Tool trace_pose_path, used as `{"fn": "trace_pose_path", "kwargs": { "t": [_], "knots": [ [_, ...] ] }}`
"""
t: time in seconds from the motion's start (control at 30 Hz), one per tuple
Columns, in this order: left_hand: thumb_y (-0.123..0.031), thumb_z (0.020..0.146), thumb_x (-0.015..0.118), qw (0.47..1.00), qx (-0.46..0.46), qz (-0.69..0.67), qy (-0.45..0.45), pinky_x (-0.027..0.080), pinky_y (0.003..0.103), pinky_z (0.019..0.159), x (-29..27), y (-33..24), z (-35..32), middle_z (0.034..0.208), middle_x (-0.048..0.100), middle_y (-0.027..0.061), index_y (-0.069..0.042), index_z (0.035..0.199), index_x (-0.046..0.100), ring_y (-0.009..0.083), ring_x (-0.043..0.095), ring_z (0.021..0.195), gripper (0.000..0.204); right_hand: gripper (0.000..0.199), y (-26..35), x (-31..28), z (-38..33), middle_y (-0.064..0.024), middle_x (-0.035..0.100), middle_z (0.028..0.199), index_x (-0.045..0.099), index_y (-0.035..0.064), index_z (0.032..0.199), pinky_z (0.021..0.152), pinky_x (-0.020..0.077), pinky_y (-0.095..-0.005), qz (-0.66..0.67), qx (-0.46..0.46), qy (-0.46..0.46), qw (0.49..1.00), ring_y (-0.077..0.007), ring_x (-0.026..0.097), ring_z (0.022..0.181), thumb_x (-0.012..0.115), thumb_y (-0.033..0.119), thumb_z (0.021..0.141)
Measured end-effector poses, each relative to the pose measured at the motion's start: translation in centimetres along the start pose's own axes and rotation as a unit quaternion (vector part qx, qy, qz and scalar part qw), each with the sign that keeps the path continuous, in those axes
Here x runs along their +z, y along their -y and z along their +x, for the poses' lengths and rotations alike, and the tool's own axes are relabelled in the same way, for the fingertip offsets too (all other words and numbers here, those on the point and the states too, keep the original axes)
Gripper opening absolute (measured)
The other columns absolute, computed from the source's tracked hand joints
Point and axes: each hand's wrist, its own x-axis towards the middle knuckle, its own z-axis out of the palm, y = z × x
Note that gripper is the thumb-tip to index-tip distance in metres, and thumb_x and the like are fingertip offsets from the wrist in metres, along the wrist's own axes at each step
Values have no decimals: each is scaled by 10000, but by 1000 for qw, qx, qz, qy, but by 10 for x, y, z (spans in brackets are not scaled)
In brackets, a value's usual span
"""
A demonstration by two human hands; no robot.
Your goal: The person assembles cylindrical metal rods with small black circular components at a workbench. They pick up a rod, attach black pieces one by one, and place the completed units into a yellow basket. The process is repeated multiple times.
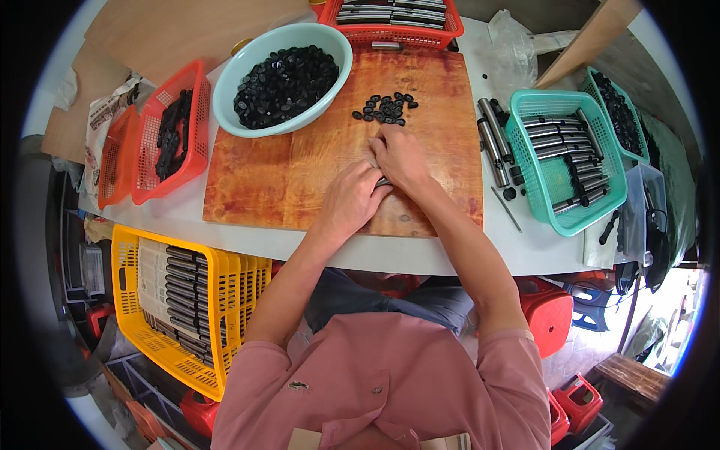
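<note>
My left hand (349, 196) is closed around a metal tube (383, 182), whose shiny end shows beside the fingers over the wooden board (262, 180). Just beyond it, my right hand (402, 156) has its fingers curled together at the near side of a loose pile of small black oval pieces (388, 109). What the right fingers pinch, if anything, is hidden beneath them. The right wrist crosses close to the tube's visible end.
A pale blue bowl (341, 64) full of black pieces stands on the board's far left. Red baskets (199, 112) sit at left, another red basket (450, 26) behind. At right, a green basket (559, 217) holds metal tubes. A yellow crate (217, 330) of tubes is lower left.
</note>
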Motion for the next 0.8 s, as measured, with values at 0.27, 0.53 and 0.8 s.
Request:
{"fn": "trace_pose_path", "kwargs": {
  "t": [0.27,0.53,0.8],
  "knots": [
    [-96,799,800,1000,3,-11,-27,509,429,755,5,1,1,899,624,142,20,945,681,349,617,862,221,142,-8,7,0,-198,670,924,645,10,961,824,450,-498,-20,-31,-64,997,-394,632,913,562,125,957],
    [-62,755,818,1000,-7,3,-4,489,417,712,5,-3,0,867,577,116,5,916,657,318,580,814,237,99,-11,12,-7,-151,637,945,629,37,976,772,411,-467,-28,-36,-77,996,-357,598,897,559,99,945],
    [-70,758,823,999,19,34,-26,500,423,708,4,-9,2,881,594,124,-2,940,660,335,606,827,254,132,-16,12,-5,-168,663,977,639,25,1024,795,438,-490,-10,-24,-94,995,-363,623,927,558,98,950]
  ]
}}
